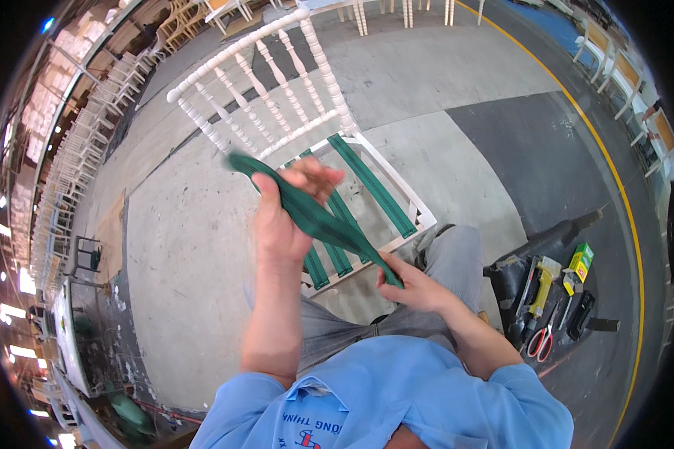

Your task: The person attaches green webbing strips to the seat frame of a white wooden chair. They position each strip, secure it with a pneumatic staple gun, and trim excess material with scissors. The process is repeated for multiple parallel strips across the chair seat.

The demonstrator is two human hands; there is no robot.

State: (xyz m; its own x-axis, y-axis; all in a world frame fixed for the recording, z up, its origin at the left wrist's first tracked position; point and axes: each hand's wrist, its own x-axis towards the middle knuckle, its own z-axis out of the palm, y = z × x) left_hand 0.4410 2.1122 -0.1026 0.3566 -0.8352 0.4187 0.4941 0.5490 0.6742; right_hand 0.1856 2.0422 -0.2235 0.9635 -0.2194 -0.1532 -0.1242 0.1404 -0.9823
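Between my hands stretches a length of green webbing strap [314,218], its far end blurred by motion. My right hand [419,288] is closed round the near end of it. My left hand [288,209] is under the middle of the strap, thumb raised and fingers apart, partly smeared. The strap lies across that palm. Just beyond stands a white wooden chair frame [266,88] with turned spindles in its back. Several green webbing strips [372,185] run across its open seat frame, partly hidden behind my hands and the strap.
At my right, a dark padded surface [505,288] holds scissors [541,346] with red handles, a yellow-handled tool [544,290], a green and yellow box [579,263] and a black hand tool [581,316]. Rows of white chairs [90,123] stand at far left; more chairs [623,78] are at far right.
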